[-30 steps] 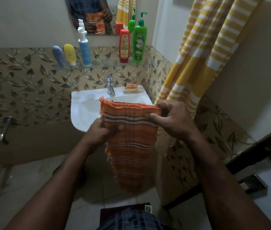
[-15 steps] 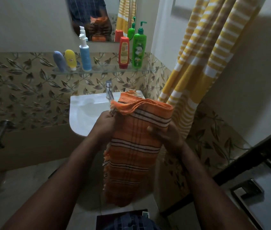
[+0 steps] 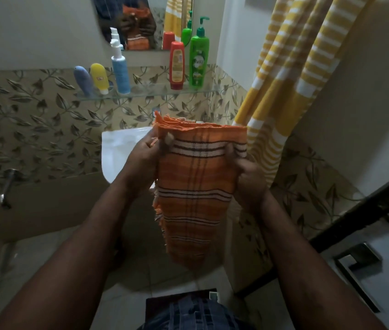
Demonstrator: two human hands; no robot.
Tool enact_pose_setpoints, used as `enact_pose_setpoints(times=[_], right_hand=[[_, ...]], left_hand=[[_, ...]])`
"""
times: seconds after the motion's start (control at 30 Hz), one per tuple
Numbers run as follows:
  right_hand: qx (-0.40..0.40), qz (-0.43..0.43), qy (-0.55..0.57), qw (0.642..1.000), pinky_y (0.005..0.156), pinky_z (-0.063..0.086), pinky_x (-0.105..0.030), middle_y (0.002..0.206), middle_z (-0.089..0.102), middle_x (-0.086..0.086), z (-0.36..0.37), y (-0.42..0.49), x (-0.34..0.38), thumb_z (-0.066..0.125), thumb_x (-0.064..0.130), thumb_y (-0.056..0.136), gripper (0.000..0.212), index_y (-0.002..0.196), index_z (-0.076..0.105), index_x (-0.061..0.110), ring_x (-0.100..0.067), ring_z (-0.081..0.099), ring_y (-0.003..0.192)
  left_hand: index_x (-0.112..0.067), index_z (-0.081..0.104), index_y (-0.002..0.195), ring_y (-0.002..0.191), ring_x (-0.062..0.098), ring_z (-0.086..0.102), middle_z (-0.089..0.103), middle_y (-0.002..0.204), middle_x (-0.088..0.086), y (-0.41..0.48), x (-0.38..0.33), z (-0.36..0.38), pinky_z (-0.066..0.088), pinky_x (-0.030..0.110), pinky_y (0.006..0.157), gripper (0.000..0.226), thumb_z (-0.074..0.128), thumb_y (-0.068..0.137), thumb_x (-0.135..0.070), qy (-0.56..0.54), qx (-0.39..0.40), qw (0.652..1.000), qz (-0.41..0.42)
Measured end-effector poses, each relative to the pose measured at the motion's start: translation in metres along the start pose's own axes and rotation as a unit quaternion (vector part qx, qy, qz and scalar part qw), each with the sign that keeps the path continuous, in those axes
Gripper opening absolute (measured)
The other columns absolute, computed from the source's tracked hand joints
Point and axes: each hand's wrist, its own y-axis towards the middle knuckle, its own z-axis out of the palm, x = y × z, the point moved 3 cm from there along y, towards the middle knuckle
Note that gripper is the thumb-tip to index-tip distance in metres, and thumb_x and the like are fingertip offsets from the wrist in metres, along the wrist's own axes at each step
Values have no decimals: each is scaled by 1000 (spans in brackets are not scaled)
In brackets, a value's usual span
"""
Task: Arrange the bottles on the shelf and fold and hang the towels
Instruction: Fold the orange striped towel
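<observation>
I hold a folded orange striped towel [image 3: 196,186] upright in front of the sink. My left hand [image 3: 144,160] pinches its upper left edge and my right hand [image 3: 246,177] grips its right side. On the glass shelf [image 3: 150,92] stand a grey-blue tube [image 3: 82,79], a yellow tube [image 3: 99,77], a blue pump bottle [image 3: 120,70], a red bottle [image 3: 176,65] and a green pump bottle [image 3: 199,58]. A yellow and white striped towel [image 3: 286,75] hangs at the right.
A white sink [image 3: 119,151] is fixed to the leaf-patterned tiled wall, partly hidden by the towel. A mirror [image 3: 141,22] hangs above the shelf. A metal tap [image 3: 6,186] juts from the left wall. A dark door frame [image 3: 360,215] runs along the right.
The towel has been folded over and raised higher in front of the sink. My right hand has shifted from its top edge to its right side, and my left hand now pinches the upper left edge.
</observation>
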Motion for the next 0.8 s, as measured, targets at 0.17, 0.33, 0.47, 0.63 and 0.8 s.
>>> enact_pose_setpoints(times=[0.17,0.33,0.47,0.63,0.8], right_hand=[[-8,22,-6,1000,102,54,-61,126,72,-23,10,9,14,54,40,104,51,129,64,-3,-39,70,117],[33,3,18,999,110,44,-67,140,57,-35,-8,22,30,41,49,109,66,141,51,-8,-51,57,131],[148,50,28,987,101,56,-53,128,67,-28,-32,4,-12,84,52,81,73,131,67,2,-39,66,121],[41,66,-21,997,90,59,-40,112,77,-14,-34,-9,-63,75,8,87,23,108,81,14,-29,73,103],[-41,101,-15,994,99,57,-52,125,68,-32,-34,8,-56,71,7,91,37,124,67,-8,-42,69,110]], left_hand=[[-16,78,112,118,44,69,74,123,20,-16,45,-12,59,54,99,55,96,65,-36,49,24,992,-111],[-5,69,122,109,40,74,75,119,21,-8,31,10,64,45,87,36,71,92,-25,-32,-47,994,-98],[-1,61,133,112,41,73,73,126,23,1,27,17,63,49,89,41,59,102,-26,-91,-71,986,-123],[-1,63,128,110,37,74,73,125,22,2,30,10,64,45,86,54,49,103,-47,-94,-45,983,-154],[-6,68,127,111,37,73,74,124,18,-22,64,-15,62,42,90,53,83,81,-28,52,106,972,-204]])
